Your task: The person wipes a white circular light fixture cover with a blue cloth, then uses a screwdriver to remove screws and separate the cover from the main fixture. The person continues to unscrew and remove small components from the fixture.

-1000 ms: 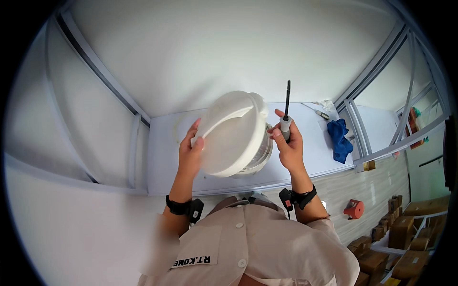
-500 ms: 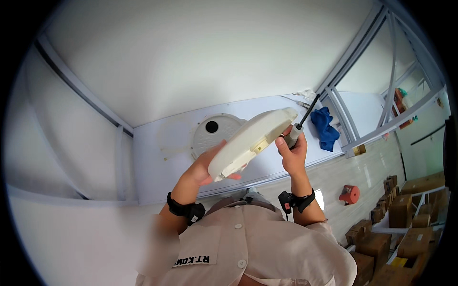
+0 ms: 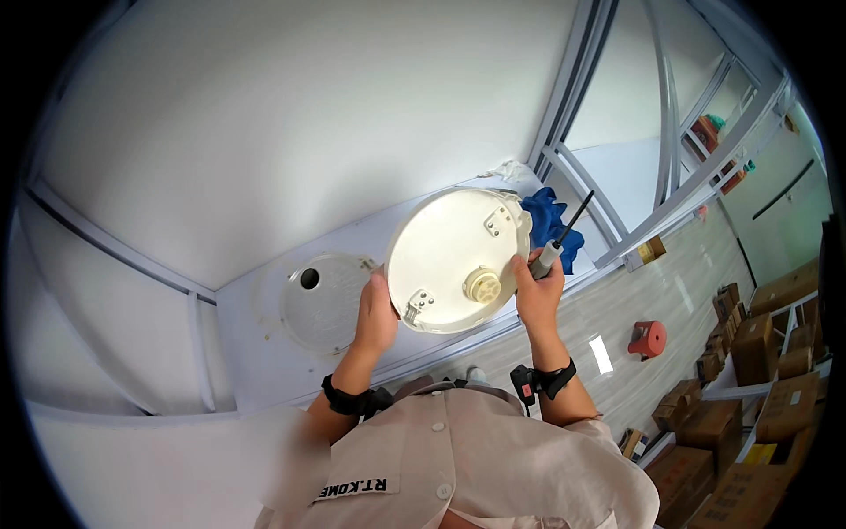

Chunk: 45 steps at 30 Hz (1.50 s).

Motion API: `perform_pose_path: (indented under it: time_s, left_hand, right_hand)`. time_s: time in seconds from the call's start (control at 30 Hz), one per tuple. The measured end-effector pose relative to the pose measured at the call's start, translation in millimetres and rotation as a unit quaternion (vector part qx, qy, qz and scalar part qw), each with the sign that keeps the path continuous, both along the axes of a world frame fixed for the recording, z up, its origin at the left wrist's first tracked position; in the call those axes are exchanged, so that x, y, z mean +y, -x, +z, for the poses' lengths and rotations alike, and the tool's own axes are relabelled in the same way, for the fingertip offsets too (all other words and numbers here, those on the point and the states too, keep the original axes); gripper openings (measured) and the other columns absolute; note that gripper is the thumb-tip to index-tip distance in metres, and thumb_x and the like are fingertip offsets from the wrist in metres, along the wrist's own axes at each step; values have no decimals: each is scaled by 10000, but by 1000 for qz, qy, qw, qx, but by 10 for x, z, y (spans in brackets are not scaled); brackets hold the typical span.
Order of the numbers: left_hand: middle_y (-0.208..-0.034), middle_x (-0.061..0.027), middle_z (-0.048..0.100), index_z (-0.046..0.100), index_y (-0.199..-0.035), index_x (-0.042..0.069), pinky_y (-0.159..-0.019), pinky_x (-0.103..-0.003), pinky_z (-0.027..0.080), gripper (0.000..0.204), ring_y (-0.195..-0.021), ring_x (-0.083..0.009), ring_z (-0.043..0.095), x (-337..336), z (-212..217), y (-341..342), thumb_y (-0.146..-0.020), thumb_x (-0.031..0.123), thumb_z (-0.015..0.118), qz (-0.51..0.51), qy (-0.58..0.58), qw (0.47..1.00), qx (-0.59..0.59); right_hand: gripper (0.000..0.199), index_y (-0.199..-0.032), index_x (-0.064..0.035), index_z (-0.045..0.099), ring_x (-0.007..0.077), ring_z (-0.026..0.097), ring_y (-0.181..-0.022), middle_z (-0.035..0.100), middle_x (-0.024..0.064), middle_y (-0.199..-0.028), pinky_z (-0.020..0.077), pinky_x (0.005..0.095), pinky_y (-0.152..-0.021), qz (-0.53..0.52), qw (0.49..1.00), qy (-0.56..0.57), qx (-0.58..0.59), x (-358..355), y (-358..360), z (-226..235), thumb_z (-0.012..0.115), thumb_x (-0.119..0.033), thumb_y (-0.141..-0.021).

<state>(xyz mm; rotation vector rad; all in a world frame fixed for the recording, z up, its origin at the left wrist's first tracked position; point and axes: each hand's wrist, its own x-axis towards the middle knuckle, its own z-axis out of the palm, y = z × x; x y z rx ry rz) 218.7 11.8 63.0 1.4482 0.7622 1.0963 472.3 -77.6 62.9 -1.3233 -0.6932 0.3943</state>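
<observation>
Between my hands is a round cream plastic cover [image 3: 441,242], its hollow inner side turned up. A ridged round fitting [image 3: 482,286] sits near its lower edge, and small screwed brackets show at two places by the rim. My left hand [image 3: 377,313] grips the cover's left edge, fingers mostly hidden behind it. My right hand [image 3: 539,295] pinches the right edge and also holds a screwdriver [image 3: 548,257] with a grey handle, its dark shaft pointing up and right. On the table behind, a round whitish piece [image 3: 322,309] with a dark hole lies partly covered by my left hand.
A blue cloth [image 3: 568,247] lies on the white table [image 3: 251,353] beyond my right hand, with a crumpled white piece [image 3: 509,171] near the back wall. Metal framing [image 3: 573,84] rises at the right. A red stool [image 3: 648,339] and cardboard boxes [image 3: 705,432] stand on the floor.
The cover has turned from edge-on to show its inner side. My left hand has shifted to its left edge. The screwdriver stays in my right hand, and the view has swung rightward.
</observation>
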Motion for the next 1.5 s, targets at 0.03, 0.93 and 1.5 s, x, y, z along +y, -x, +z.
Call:
perform_pose_path:
  time_s: [0.03,0.93,1.5]
  left_hand:
    - [-1094,-186,738,634,-1284,-78,-852,-393,527,710,-962,-253,696,-41,13,-139,-1154,536,302,20,-68,997,-6]
    - [-1314,-195,713,546,-1496,2,-993,-405,554,584,-1162,-291,712,-215,-1290,-1091,-945,116,702,209,45,936,278]
    - [-1331,-201,685,511,-1503,-16,-1028,-409,537,614,-1215,-297,680,-265,-1489,-1064,-924,66,697,296,64,918,257]
  right_hand:
    - [231,-1002,-70,575,73,577,-775,621,-16,-857,479,253,-696,2,1000,7,5,-24,-81,3,795,-90,-934]
    - [301,-1070,-1,648,191,611,-698,651,79,-779,510,343,-681,323,909,253,-74,101,-1348,-1150,813,-206,-924]
    - [435,-1215,15,630,447,684,-1011,683,236,-1066,551,491,-857,304,874,291,-243,394,-1369,-1455,772,-267,-916]
